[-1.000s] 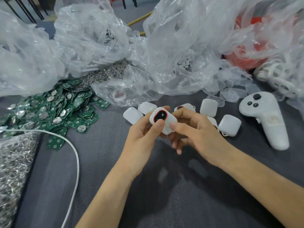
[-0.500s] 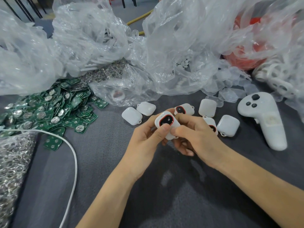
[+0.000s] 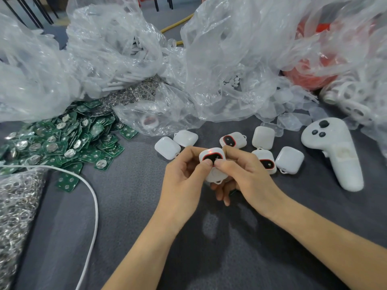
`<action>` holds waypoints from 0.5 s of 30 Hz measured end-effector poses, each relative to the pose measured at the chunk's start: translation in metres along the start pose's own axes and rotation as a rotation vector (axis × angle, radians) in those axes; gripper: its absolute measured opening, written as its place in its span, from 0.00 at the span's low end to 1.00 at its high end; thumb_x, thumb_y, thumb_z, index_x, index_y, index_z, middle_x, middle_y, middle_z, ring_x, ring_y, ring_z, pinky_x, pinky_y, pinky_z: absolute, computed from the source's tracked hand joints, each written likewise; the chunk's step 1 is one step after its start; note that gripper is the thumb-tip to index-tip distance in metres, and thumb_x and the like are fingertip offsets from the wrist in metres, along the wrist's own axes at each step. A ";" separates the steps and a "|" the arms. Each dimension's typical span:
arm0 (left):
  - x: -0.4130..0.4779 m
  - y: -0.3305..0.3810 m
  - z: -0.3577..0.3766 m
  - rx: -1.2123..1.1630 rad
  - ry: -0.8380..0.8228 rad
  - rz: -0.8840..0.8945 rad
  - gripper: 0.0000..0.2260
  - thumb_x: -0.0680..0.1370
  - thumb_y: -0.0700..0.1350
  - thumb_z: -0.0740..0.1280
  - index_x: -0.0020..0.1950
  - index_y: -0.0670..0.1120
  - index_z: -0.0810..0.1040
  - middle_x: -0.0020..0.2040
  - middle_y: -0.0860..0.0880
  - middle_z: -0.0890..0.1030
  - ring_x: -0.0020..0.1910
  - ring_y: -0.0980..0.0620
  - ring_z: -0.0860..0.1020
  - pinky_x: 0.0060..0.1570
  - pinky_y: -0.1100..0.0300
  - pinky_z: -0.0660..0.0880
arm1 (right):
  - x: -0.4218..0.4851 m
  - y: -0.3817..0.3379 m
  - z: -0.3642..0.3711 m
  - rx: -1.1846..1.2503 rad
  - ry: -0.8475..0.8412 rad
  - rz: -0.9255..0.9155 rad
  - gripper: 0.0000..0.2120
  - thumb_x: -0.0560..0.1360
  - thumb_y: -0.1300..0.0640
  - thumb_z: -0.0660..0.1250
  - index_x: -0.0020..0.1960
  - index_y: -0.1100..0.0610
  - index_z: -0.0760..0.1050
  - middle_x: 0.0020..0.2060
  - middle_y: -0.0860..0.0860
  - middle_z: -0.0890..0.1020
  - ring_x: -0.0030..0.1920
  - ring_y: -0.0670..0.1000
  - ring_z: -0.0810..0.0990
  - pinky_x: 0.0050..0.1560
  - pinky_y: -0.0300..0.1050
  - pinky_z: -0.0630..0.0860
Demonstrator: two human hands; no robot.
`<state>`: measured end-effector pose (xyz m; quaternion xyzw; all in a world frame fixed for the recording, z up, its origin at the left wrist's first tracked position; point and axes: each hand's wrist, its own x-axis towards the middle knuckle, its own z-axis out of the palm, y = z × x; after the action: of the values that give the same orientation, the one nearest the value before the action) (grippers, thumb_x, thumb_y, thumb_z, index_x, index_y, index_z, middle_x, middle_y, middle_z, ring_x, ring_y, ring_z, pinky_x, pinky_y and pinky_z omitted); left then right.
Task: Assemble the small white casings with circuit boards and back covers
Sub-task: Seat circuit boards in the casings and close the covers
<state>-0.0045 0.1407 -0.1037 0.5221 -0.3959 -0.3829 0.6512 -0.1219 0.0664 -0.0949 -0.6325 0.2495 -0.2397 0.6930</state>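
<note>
A small white casing (image 3: 212, 156) with a red-rimmed black window is held above the grey table (image 3: 129, 206). My left hand (image 3: 184, 178) grips its left side and my right hand (image 3: 245, 174) grips its right side, both thumbs pressing on its front. A small red light glows near its top edge. Several finished white casings (image 3: 167, 147) lie just behind the hands, two of them window-up (image 3: 232, 140). A heap of green circuit boards (image 3: 62, 141) lies at the left. Translucent back covers (image 3: 291, 120) lie at the back right.
Crumpled clear plastic bags (image 3: 219, 59) fill the back of the table. A bag of small metal parts (image 3: 14, 206) sits at the left edge, with a white cable (image 3: 92, 197) curving past it. A white controller (image 3: 335, 153) lies at the right.
Both hands have turned the casing slightly and drawn it closer together, with both thumbs now pressing on its front. A red light now shows on the casing.
</note>
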 end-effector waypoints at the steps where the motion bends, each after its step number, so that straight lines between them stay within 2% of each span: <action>1: 0.000 0.001 0.000 0.009 0.001 0.004 0.05 0.75 0.38 0.61 0.44 0.41 0.77 0.31 0.48 0.79 0.24 0.49 0.76 0.28 0.61 0.73 | 0.000 0.001 0.000 -0.006 -0.006 -0.007 0.10 0.74 0.54 0.61 0.43 0.61 0.72 0.29 0.52 0.79 0.26 0.57 0.77 0.21 0.44 0.71; 5: 0.001 0.002 -0.001 0.045 0.003 0.009 0.05 0.74 0.39 0.62 0.44 0.42 0.77 0.31 0.49 0.79 0.27 0.50 0.76 0.29 0.60 0.74 | 0.000 0.001 0.001 -0.010 -0.019 -0.008 0.11 0.75 0.53 0.60 0.45 0.61 0.73 0.30 0.52 0.79 0.27 0.57 0.77 0.22 0.44 0.72; 8: 0.000 0.002 0.001 0.002 -0.045 0.014 0.06 0.77 0.38 0.61 0.48 0.39 0.76 0.31 0.48 0.79 0.26 0.49 0.77 0.30 0.61 0.74 | 0.001 0.002 -0.001 0.005 0.004 0.009 0.16 0.74 0.53 0.60 0.48 0.66 0.75 0.28 0.52 0.78 0.25 0.56 0.75 0.20 0.42 0.69; 10: -0.001 0.003 0.001 -0.040 -0.078 0.007 0.08 0.78 0.38 0.60 0.53 0.35 0.76 0.32 0.45 0.79 0.27 0.45 0.78 0.31 0.59 0.75 | 0.001 0.002 -0.002 -0.013 0.021 -0.003 0.15 0.73 0.52 0.59 0.48 0.64 0.77 0.27 0.52 0.78 0.24 0.54 0.73 0.20 0.40 0.65; 12: -0.001 0.003 0.000 -0.060 -0.104 -0.008 0.11 0.79 0.39 0.60 0.57 0.35 0.76 0.36 0.36 0.79 0.29 0.41 0.80 0.33 0.57 0.77 | 0.001 0.001 -0.002 -0.013 0.021 -0.021 0.15 0.74 0.53 0.59 0.48 0.62 0.78 0.27 0.52 0.78 0.24 0.52 0.71 0.19 0.38 0.63; 13: -0.001 0.003 0.000 -0.043 -0.103 -0.014 0.12 0.79 0.40 0.61 0.58 0.37 0.77 0.40 0.33 0.78 0.31 0.43 0.81 0.34 0.59 0.77 | 0.001 0.001 -0.002 0.000 0.024 -0.028 0.15 0.74 0.53 0.59 0.48 0.62 0.78 0.27 0.51 0.79 0.23 0.50 0.71 0.19 0.37 0.62; 15: -0.001 0.002 -0.002 0.042 -0.086 -0.026 0.12 0.78 0.43 0.62 0.58 0.43 0.79 0.45 0.35 0.79 0.37 0.50 0.81 0.38 0.62 0.75 | 0.001 0.000 -0.003 0.014 0.033 -0.044 0.15 0.73 0.55 0.58 0.49 0.65 0.78 0.26 0.50 0.79 0.22 0.46 0.71 0.19 0.34 0.62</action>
<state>-0.0030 0.1424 -0.1019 0.5236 -0.4247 -0.4051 0.6175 -0.1228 0.0635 -0.0949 -0.6289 0.2453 -0.2668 0.6879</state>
